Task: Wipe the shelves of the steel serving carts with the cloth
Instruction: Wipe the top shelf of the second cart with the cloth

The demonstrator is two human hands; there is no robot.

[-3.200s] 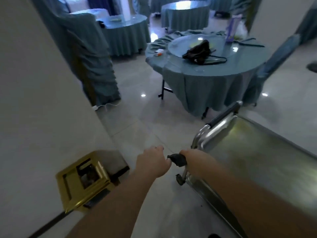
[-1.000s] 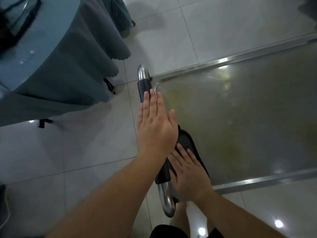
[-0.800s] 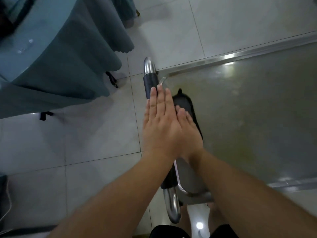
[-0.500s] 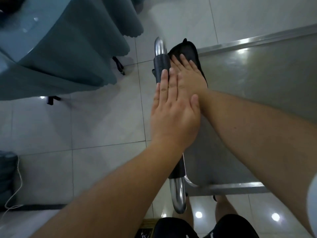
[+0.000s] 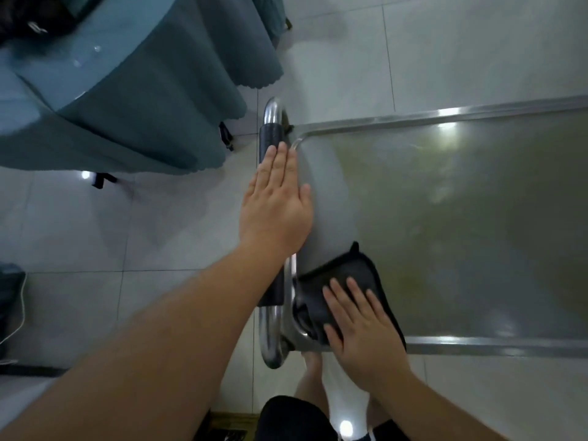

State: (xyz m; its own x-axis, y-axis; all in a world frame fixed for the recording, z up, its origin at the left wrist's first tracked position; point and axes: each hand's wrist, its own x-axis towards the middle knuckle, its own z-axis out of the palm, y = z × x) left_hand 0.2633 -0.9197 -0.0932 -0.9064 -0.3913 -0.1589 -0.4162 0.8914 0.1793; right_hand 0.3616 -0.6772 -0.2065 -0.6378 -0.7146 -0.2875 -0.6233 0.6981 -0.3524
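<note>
- two hands are shown flat, fingers straight.
- the left hand (image 5: 276, 205) is rested on the cart handle (image 5: 270, 138).
- the dark cloth (image 5: 356, 275) is pressed by the right hand (image 5: 362, 332) into the top shelf's (image 5: 461, 218) near corner.

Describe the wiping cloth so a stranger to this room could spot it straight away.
Start at the big steel cart shelf filling the right of the view, then go to its near corner beside the black-sleeved push handle. The cloth lies there under the right hand, whose flat fingers press it down. It is the only dark, soft, hemmed thing on the shiny metal.
</note>
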